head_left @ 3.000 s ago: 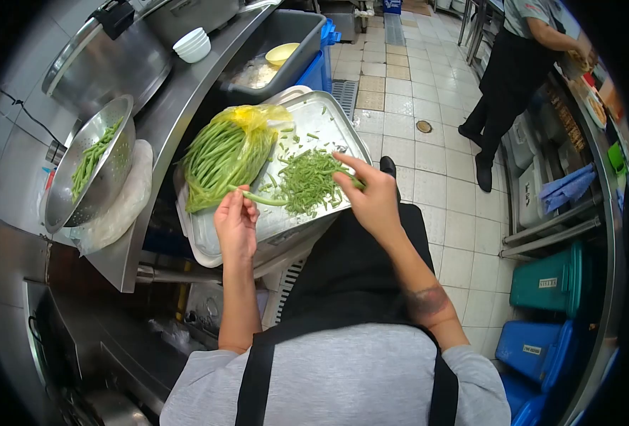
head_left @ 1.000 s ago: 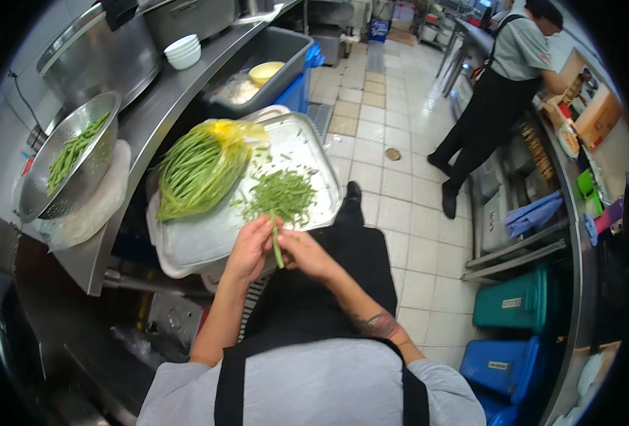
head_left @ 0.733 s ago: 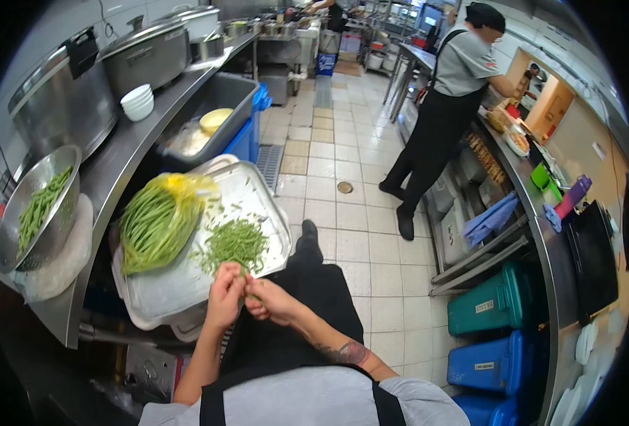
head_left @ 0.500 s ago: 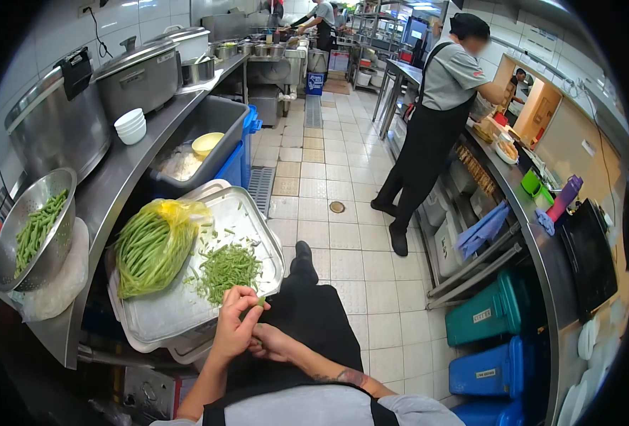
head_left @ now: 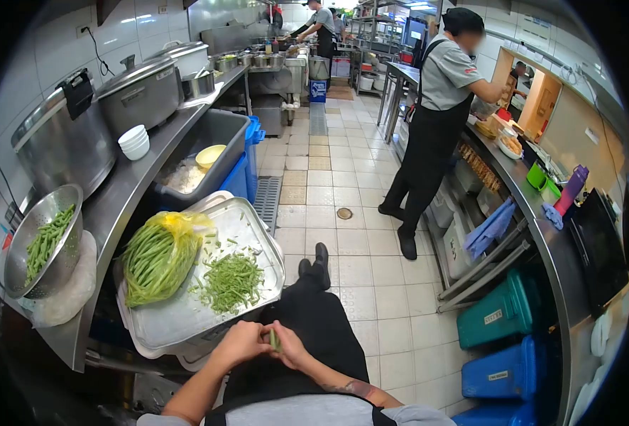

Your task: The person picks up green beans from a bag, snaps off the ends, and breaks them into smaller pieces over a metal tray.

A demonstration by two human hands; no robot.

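Note:
Over my lap, my left hand (head_left: 245, 342) and my right hand (head_left: 291, 347) meet with fingers closed. A short length of green bean (head_left: 275, 339) shows between them, gripped from both sides; part of it is hidden by my fingers. Just beyond my hands lies a metal tray (head_left: 165, 328). It bears a heap of small cut green bean pieces (head_left: 231, 282) and, left of that, a yellow plastic bag (head_left: 160, 259) stuffed with long whole beans. On the counter at far left, a tilted metal colander (head_left: 69, 245) holds more green beans (head_left: 49, 241).
Large pots (head_left: 62, 138) and stacked white bowls (head_left: 134, 143) stand on the left counter (head_left: 105, 245). A grey bin (head_left: 222, 153) holds a yellow bowl (head_left: 210, 156). A co-worker (head_left: 442, 128) stands at the right counter, above green and blue bins (head_left: 499, 373).
My left hand has drawn back from the tray's edge toward my lap, and my hands now meet around the bean. The view has shifted slightly; a second shoe of mine shows more clearly.

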